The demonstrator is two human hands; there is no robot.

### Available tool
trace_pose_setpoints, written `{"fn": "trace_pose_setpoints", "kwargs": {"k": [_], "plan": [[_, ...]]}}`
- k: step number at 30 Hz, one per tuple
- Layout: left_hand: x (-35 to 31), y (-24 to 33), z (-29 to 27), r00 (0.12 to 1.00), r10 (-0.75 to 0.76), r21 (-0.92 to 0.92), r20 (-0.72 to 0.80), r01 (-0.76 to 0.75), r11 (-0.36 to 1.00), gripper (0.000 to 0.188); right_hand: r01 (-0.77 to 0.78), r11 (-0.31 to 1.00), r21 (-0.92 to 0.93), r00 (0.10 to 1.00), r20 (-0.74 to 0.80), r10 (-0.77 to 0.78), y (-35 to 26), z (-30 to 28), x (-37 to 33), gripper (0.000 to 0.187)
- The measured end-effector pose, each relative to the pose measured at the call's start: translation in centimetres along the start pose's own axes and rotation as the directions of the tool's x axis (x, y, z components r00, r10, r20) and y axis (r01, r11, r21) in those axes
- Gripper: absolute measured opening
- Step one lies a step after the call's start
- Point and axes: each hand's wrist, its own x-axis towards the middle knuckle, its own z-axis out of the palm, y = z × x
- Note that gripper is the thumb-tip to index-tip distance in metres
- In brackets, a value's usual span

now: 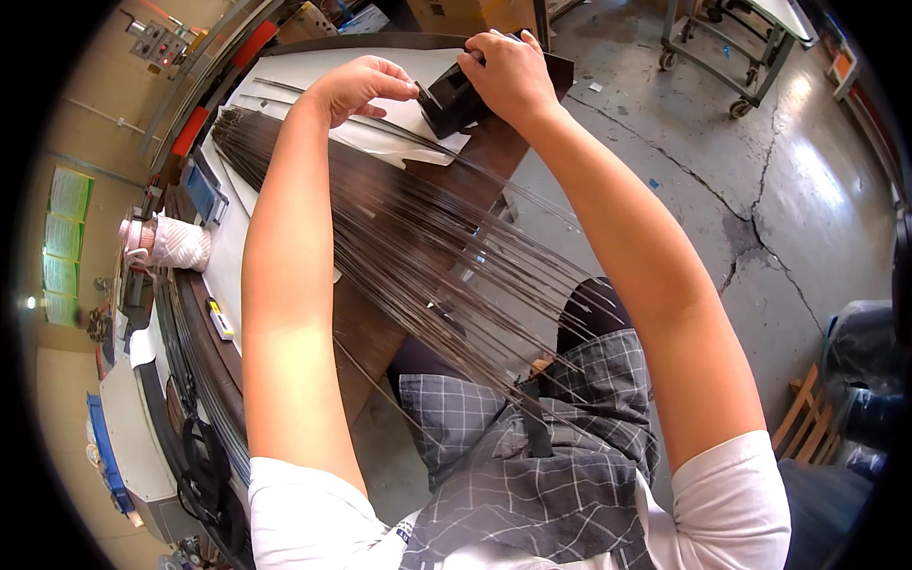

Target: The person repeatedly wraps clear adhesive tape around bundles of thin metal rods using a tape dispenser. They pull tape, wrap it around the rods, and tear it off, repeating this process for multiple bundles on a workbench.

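A black tape dispenser [450, 103] stands at the far edge of the table. My right hand [511, 78] grips it from above, fingers bent over its back end. My left hand [366, 87] is at its front end, thumb and forefinger pinched together; what lies between the fingertips is too small to make out. Below my arms a large bundle of thin dark metal rods [380, 237] fans out across the brown table [380, 353], its loose ends reaching over my lap. A few separate rods lie beneath my left hand and the dispenser.
White paper sheets [328, 68] cover part of the table. At the left are a pink-and-white cup [180, 242], a yellow-and-white cutter [219, 319] and a blue box [202, 193]. A wheeled metal cart [731, 57] stands on the cracked grey floor; a wooden pallet [803, 418] is at right.
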Motion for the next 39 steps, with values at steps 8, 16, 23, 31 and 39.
{"fn": "trace_pose_setpoints", "kwargs": {"k": [8,16,23,31,39], "plan": [[-0.8,0.4,0.5,0.999,-0.036,0.081,-0.037,0.039,0.996,0.023,0.016,0.995,-0.101,0.999,-0.045,-0.021,0.0,0.7,-0.1,0.036],[1.2,-1.5,1.7,0.949,-0.150,0.695,-0.278,0.307,0.650,0.013,0.087,0.988,-0.127,0.992,-0.080,-0.097,0.1,1.0,-0.3,0.037],[-7.3,-0.7,3.3,0.781,0.352,0.413,-0.516,-0.133,0.901,0.022,0.161,0.982,0.098,0.982,-0.117,-0.150,-2.5,-2.8,-1.1,0.026],[-13.6,-1.8,7.9,0.982,0.063,-0.543,-0.177,-0.151,0.826,0.012,-0.179,0.983,-0.045,0.518,0.845,0.133,-5.4,-6.2,-5.1,0.017],[-15.7,-2.1,10.9,0.977,0.046,-0.515,-0.209,-0.149,0.844,0.010,-0.090,0.980,-0.176,0.494,0.847,0.197,-7.2,-7.1,-5.6,0.011]]}}
